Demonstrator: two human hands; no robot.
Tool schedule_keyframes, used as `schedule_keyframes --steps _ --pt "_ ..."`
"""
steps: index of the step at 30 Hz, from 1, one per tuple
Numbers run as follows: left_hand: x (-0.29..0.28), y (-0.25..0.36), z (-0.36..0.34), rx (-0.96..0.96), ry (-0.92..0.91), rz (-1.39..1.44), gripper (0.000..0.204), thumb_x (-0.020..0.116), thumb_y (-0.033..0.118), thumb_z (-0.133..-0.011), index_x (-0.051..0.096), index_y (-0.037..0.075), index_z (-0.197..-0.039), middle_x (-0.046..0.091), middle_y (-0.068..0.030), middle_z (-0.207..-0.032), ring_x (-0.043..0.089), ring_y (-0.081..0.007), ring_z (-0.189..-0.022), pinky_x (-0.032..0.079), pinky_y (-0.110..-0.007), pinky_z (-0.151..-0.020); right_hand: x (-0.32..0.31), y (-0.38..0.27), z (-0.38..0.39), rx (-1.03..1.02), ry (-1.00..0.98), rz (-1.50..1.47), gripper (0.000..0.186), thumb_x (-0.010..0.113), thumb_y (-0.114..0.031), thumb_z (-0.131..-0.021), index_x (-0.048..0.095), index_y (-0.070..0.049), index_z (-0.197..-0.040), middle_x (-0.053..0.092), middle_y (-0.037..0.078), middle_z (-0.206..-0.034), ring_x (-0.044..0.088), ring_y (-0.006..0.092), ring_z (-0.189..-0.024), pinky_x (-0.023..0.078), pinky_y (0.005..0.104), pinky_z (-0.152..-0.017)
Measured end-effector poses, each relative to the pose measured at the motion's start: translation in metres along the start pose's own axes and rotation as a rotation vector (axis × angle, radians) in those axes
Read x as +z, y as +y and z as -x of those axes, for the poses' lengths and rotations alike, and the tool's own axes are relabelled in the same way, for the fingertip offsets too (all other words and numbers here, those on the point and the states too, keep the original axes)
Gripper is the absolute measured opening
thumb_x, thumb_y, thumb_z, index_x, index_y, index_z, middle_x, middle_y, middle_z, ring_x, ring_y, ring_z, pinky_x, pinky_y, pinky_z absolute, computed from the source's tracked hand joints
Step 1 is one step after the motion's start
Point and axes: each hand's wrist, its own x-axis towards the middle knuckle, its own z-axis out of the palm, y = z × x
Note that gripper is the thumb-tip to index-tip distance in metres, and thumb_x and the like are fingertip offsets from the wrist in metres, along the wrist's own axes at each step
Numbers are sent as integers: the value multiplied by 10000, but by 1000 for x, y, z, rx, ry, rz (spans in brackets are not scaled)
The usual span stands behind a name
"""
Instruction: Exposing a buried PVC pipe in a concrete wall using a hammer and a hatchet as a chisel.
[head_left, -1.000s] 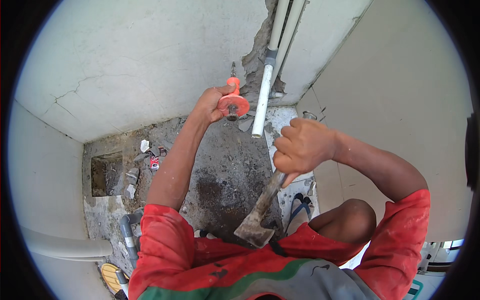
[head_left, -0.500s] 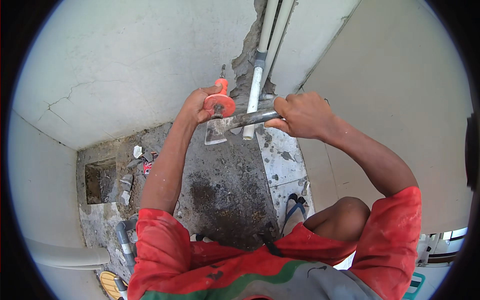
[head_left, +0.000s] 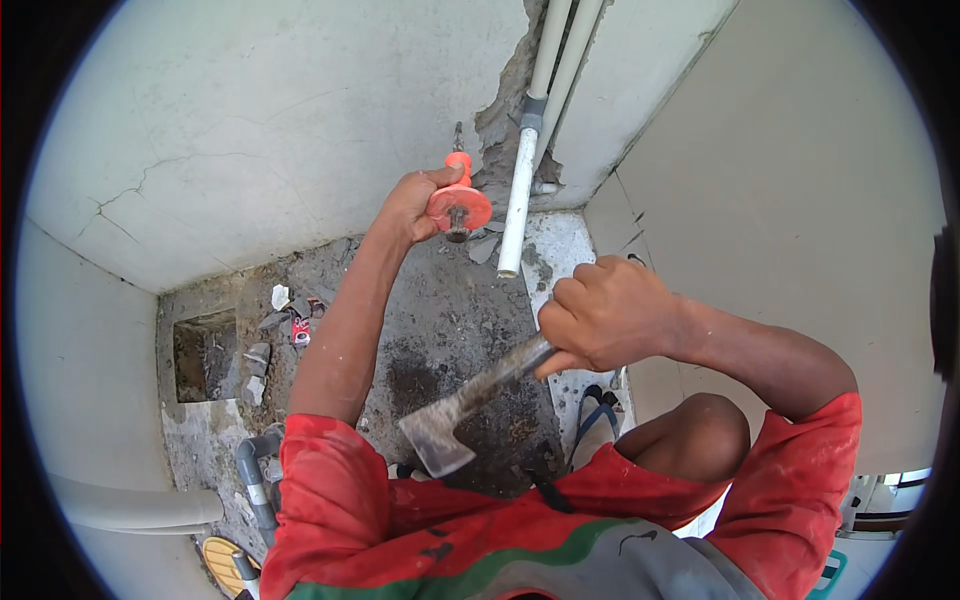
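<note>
My left hand (head_left: 414, 204) is wrapped round the orange grip of a chisel (head_left: 460, 208). Its round guard faces me, and its tip is directed at the wall, beside the broken-out groove (head_left: 495, 122). A hatchet (head_left: 440, 436) is held by its handle in my right hand (head_left: 606, 312). The hatchet's head hangs low over the floor in front of my body, apart from the chisel's struck end. To the right of the chisel, a white pipe (head_left: 517, 205) with a grey coupling comes down the groove and ends open above the floor.
A second pale pipe (head_left: 571, 75) runs in the groove. The rough concrete floor (head_left: 340, 275) has a square pit (head_left: 200, 355) at left, with rubble and a crushed red can (head_left: 300, 332) nearby. Grey elbow piping (head_left: 250, 470) stands by my left sleeve. Beige panelling (head_left: 760, 200) borders the right.
The hatchet has swung back from the chisel's end, down and toward my body, with my right hand. The chisel and left hand sit slightly farther right in the picture.
</note>
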Motion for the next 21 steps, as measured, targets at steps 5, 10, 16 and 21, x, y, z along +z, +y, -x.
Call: schedule_keyframes --steps 5,10,16,21 --pt "-5 -1 0 -2 -36 27 268 639 150 -875 555 -43 -1040 617 -84 -848 625 -146 -694 551 -279 -637 23 73 -6 407 -26 159 559 466 -607 -843 483 -75 -672 536 86 -558 585 273 -487 468 367 -431" --pt "2 -3 5 1 33 26 258 632 150 -879 571 -39 -1044 630 -85 -848 632 -149 -685 550 -277 -615 8 3 5 112 16 29 550 466 -594 -854 456 -83 -649 498 54 -527 593 257 -483 469 365 -424" --pt "6 -8 2 9 26 -46 235 618 166 -889 588 -31 -1012 634 -86 -821 639 -163 -691 554 -302 -605 15 75 -1 286 108 103 582 400 -635 -872 453 -95 -659 480 42 -536 544 236 -445 432 362 -407" --pt "-6 6 7 -20 -33 68 298 640 158 -873 540 -48 -1064 631 -99 -864 645 -166 -722 560 -303 -644 1 22 -1 202 212 75 610 371 -649 -877 477 -82 -676 511 67 -548 550 250 -451 436 364 -417"
